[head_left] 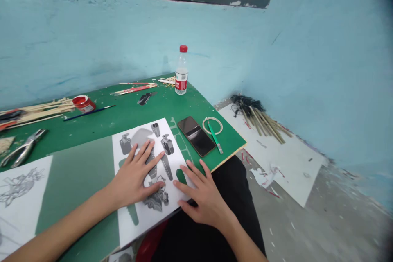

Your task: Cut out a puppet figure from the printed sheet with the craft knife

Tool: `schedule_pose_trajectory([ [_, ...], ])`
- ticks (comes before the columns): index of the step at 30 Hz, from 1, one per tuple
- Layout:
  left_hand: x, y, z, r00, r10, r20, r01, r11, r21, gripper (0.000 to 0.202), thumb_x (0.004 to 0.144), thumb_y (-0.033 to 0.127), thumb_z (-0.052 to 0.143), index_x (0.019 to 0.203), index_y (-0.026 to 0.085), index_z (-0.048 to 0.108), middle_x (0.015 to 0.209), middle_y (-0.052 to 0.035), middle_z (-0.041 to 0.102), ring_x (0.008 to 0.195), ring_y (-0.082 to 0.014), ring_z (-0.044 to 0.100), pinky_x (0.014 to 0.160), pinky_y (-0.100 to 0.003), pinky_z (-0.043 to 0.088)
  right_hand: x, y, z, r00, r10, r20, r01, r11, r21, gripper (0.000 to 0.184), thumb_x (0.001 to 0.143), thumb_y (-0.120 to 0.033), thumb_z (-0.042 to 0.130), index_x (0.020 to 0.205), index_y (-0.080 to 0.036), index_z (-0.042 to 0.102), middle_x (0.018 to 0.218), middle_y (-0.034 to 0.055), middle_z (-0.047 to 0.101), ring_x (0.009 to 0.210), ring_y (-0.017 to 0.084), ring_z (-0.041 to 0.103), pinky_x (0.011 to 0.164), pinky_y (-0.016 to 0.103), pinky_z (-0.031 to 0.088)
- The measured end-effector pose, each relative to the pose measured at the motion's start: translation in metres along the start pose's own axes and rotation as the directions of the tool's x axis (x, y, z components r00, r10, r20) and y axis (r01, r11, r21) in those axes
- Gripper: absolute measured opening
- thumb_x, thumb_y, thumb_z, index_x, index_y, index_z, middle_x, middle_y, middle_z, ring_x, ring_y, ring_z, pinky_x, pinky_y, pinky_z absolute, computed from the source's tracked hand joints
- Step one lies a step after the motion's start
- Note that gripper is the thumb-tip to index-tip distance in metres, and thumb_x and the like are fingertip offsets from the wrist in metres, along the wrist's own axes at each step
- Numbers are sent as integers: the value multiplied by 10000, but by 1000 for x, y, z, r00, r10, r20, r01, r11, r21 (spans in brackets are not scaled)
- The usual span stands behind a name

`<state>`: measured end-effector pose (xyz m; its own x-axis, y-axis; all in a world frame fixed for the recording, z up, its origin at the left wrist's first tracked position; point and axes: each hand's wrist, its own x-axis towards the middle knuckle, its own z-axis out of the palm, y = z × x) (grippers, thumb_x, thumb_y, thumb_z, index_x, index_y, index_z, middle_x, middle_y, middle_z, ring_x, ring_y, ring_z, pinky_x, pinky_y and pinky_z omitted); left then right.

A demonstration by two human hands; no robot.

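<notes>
On the far left of the green tabletop [123,111] we see a white page [26,190] with a gray drawing on it. The pliers [27,147] lie just behind the page, and long thin sticks [52,109] lie in a pile near the wall [123,41]. A pale green patch [76,180] comes next. Behind it stand an open red pot [87,106] and, just in front of the pot, a blue brush [89,113]. Then we see the sheet [125,233], white with gray, black and green shapes, lying on the near part of the tabletop under our hands. Our left hand [133,178] lies flat on the sheet with its fingers spread wide, and it pinches nothing. Behind the sheet we see a small black piece [146,98], some red sticks [138,89] and a bottle [181,75] with a red cap, standing up. Our right hand [204,192] is spread too, its fingers over the right edge of the sheet, with nothing in its grip. Past it lie a black phone [198,137], then a ring [205,120] with a green tool [215,139] across it. On the floor [344,221] at the right, a white board [297,180] bears a bunch of brown sticks [265,120] with black stringy stuff at one end.
</notes>
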<state>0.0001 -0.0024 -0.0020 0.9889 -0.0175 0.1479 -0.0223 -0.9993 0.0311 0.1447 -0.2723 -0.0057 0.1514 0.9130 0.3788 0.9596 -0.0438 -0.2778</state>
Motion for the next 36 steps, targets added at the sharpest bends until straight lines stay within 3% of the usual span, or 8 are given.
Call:
schedule_pose_trajectory([
  [29,0,2,-2,1000,-17,-24,15,997,-70,912,970,731,573,1707,295,259,1795,-159,92,1631,-459,208,1282,-704,206,0,0,-1,1000,14,6,-15,1000,25,453,995,-355,646,1445,-305,625,1640,124,506,1607,345,343,1303,679,207],
  [32,-1,4,-5,998,23,-60,-26,998,-55,823,1005,663,572,1689,288,311,1791,-137,148,1637,-428,214,1297,-690,180,0,-1,0,1000,20,-6,-20,999,27,443,997,-357,645,1437,-307,632,1637,117,512,1606,339,347,1307,671,204],
  [36,-1,4,-8,980,185,-73,-189,980,-57,630,1086,469,530,1669,308,349,1753,-39,318,1640,-297,266,1360,-564,88,0,-1,0,1000,23,-11,-22,999,33,435,998,-362,646,1430,-307,634,1629,117,523,1607,331,348,1313,659,196],
])
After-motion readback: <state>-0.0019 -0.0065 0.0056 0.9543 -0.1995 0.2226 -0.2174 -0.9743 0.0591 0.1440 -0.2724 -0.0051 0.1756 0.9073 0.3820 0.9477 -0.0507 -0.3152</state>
